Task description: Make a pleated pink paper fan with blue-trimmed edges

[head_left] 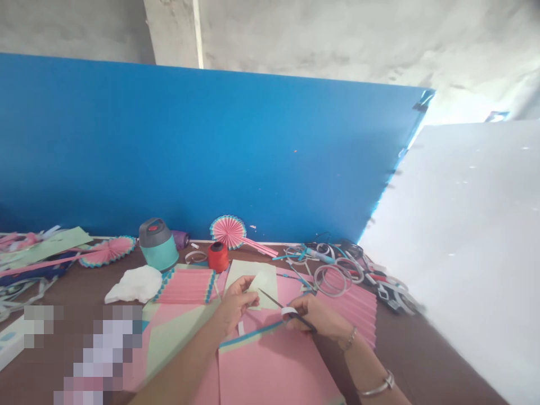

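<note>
My left hand pinches a small pale green piece of paper and holds it up over the table. My right hand grips a pair of scissors, whose blades point left toward the paper's lower edge. Both hands hover above pink paper sheets with a blue strip along one edge. A larger pale green sheet lies just behind the hands.
On the brown table: pleated pink paper, a red thread spool, a teal flask, white cloth, pink paper fans, tangled strips and cables. A blue partition stands behind, a white board at right.
</note>
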Demonstrator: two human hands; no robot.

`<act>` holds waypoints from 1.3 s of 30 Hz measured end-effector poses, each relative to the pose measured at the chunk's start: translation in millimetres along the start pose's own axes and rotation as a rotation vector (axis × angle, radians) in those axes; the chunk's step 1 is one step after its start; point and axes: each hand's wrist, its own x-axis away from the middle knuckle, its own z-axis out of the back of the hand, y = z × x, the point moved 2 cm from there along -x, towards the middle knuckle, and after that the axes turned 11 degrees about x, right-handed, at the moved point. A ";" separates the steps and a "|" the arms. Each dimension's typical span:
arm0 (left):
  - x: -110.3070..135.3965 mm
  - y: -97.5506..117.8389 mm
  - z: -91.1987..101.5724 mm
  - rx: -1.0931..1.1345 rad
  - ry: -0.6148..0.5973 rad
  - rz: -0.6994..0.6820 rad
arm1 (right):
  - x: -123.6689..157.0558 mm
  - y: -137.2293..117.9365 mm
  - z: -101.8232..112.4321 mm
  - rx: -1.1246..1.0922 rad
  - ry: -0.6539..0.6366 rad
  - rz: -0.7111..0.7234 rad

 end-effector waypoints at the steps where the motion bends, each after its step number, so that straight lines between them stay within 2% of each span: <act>1: 0.2 0.0 -0.1 -0.001 0.001 0.002 | 0.4 -0.2 0.1 0.000 0.002 0.000; 7: 0.7 1.0 -0.5 -0.004 -0.003 0.014 | -4.9 6.1 -1.0 0.006 0.028 0.004; 9: 0.9 1.2 -0.2 0.005 0.010 0.019 | -9.7 10.6 0.7 0.010 0.151 -0.022; 11: 1.1 1.1 0.0 0.006 0.027 0.024 | -13.5 15.6 5.0 0.083 0.368 -0.064; 13: 1.5 0.9 0.0 -0.007 0.042 0.032 | -15.0 19.7 10.0 0.262 0.571 -0.109; 14: 1.7 0.8 0.0 -0.022 0.053 0.040 | -15.3 21.4 11.9 0.372 0.632 -0.133; 17: 2.5 1.2 -0.3 -0.089 0.086 0.057 | -15.6 25.7 15.4 0.642 0.689 -0.209; 21: 2.7 2.7 -2.0 -0.170 0.099 0.011 | -17.0 27.7 17.0 0.799 0.760 -0.222; 23: 2.8 1.6 -3.8 -0.160 0.092 0.008 | -19.0 30.1 17.3 0.780 0.754 -0.257; 27: 4.1 -3.2 -7.7 -0.069 0.083 0.069 | -22.6 38.6 19.7 0.596 0.689 -0.318; 30: 5.1 -5.6 -9.2 -0.015 0.110 0.090 | -22.0 41.1 21.6 0.453 0.704 -0.268; 33: 6.4 -7.1 -9.2 -0.013 0.177 0.094 | -19.7 32.5 17.6 0.268 0.765 -0.105; 34: 7.1 -7.5 -9.5 -0.016 0.195 0.089 | -19.9 27.5 13.2 0.179 0.724 -0.026; 36: 8.5 -8.5 -11.1 -0.025 0.209 0.073 | -22.5 16.4 0.3 0.012 0.519 0.113; 37: 9.1 -9.2 -12.1 -0.031 0.211 0.066 | -23.9 11.8 -6.2 -0.022 0.445 0.140; 39: 10.0 -10.7 -14.0 -0.046 0.215 0.046 | -26.6 6.2 -15.9 -0.046 0.416 0.135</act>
